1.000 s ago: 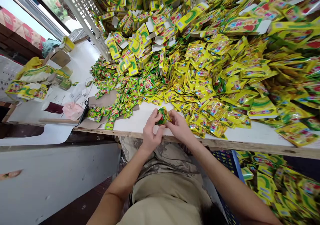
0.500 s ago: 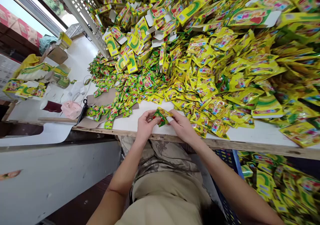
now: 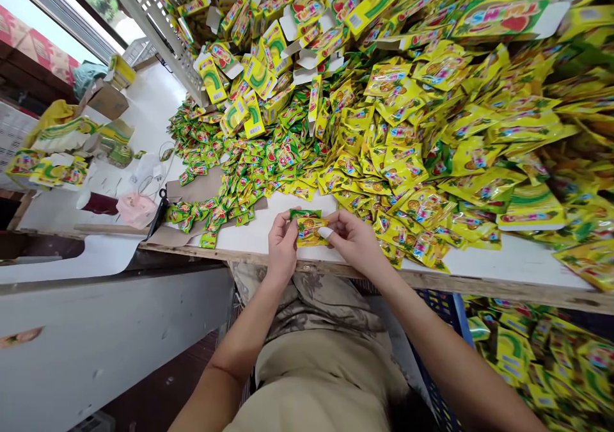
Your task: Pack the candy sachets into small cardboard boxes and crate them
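Observation:
Near the table's front edge, my left hand [image 3: 283, 243] pinches the left side of a yellow packet [image 3: 311, 232]. A green packet [image 3: 306, 214] shows right behind its upper edge, and its left end also meets my left fingers. My right hand [image 3: 350, 237] has thumb and fingers closed on the right side of the yellow packet. Beyond my hands lies a pile of small green packets [image 3: 240, 182]. Larger yellow packets [image 3: 398, 157] are heaped behind and to the right of my right hand.
A white perforated crate [image 3: 153, 22] stands at the back left. Flattened yellow boxes [image 3: 259, 77] lie on the heap. A pink plastic bag [image 3: 137, 208] and a dark red cup [image 3: 98, 203] sit at left. Below the table at right, a blue crate [image 3: 463, 320] holds yellow packets.
The packets between my hands have been turned and flattened: the yellow one now faces up, with the green one behind it. My right hand has shifted slightly right.

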Action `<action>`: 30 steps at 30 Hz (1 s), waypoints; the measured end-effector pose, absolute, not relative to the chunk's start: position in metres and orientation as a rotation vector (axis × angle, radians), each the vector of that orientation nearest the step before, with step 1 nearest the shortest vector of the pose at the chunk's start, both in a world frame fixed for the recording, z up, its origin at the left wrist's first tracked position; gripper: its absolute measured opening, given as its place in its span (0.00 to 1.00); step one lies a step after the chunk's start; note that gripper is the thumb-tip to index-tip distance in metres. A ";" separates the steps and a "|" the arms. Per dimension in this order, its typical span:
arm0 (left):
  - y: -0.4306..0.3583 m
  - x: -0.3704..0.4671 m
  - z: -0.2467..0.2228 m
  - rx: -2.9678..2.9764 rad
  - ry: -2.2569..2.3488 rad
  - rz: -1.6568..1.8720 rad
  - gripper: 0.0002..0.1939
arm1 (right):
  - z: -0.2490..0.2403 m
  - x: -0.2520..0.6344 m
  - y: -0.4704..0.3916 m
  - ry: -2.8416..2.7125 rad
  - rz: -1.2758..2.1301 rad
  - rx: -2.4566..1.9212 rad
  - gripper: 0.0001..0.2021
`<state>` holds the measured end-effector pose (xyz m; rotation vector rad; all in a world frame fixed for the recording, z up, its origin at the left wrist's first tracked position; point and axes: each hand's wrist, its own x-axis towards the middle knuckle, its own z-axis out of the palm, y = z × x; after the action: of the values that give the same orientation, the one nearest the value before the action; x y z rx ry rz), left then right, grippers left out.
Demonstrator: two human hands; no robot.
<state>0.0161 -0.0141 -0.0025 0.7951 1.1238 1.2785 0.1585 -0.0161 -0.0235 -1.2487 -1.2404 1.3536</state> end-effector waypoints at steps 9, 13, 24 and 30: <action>-0.024 0.016 -0.003 1.036 1.216 1.182 0.16 | -0.015 0.158 -0.018 -1.247 1.302 -1.294 0.09; -0.026 0.017 0.000 0.999 1.207 1.168 0.16 | -0.011 0.160 -0.020 -1.399 1.212 -1.323 0.05; -0.024 0.012 0.003 1.122 1.233 0.940 0.17 | 0.020 0.176 -0.012 -2.359 0.527 -1.346 0.13; -0.022 0.012 -0.002 1.201 1.285 0.875 0.14 | 0.020 0.169 -0.003 -2.409 0.557 -1.281 0.16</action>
<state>0.0115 -0.0220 -0.0017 1.2006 1.2846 0.8754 0.1694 -0.0031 0.0201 -1.2808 -2.4086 0.5570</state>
